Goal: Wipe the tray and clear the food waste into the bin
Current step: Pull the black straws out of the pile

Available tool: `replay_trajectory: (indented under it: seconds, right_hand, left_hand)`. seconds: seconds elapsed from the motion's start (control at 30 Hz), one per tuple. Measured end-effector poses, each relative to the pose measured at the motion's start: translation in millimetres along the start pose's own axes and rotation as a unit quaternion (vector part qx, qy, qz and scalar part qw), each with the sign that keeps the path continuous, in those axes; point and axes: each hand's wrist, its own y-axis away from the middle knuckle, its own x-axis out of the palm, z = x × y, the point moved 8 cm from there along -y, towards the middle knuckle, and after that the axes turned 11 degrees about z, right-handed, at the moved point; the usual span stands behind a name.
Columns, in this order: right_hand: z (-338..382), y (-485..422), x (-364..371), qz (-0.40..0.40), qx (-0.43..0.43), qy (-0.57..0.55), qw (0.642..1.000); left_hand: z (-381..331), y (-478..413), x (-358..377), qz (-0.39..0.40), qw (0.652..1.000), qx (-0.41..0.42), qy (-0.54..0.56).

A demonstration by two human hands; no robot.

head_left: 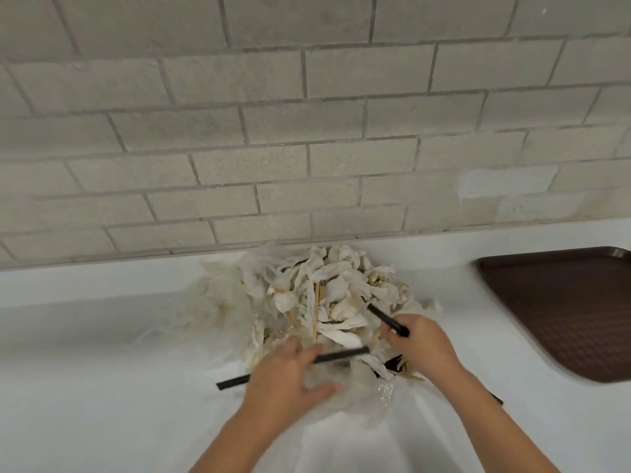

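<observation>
We should press both sticks down into the waste heap (pixel 327 295), not lay them on top, since loose pieces could slide onto the counter (pixel 102 353). Our left hand (pixel 286 380) seems to pinch the long black stick (pixel 341 355), though its fingers are blurred. Our right hand (pixel 423 346) grips the end of the shorter black stick (pixel 382 317). The heap is crumpled white tissue and pale wooden sticks. The textured brown tray (pixel 563 312) lies flat at right, well apart.

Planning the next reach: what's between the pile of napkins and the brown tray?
Bare white counter between the napkin pile and brown tray, head view.
</observation>
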Motion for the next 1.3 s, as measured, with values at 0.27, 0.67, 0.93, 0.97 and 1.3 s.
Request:
replay_trajectory:
  seconds: [0.27,0.67,0.93,0.97,1.3]
  right_hand:
    - [6,-10,45,0.081,-0.033,0.089,0.992]
    - [43,-18,80,0.143,-0.106,0.225,0.958]
    - [32,-19,70,0.171,-0.089,0.202,0.96]
    - [30,-20,68,0.163,-0.084,0.214,0.959]
    - [33,-21,75,0.179,-0.106,0.27,0.94]
  left_hand:
    - [-10,17,49,0.018,0.989,0.14,-0.039]
    - [46,42,40,-0.076,0.983,0.164,-0.023]
    - [77,63,-24,-0.263,0.925,0.045,0.27]
    - [80,61,-30,-0.274,0.923,0.015,0.27]
    - [102,-1,-24,-0.134,0.964,-0.151,0.175]
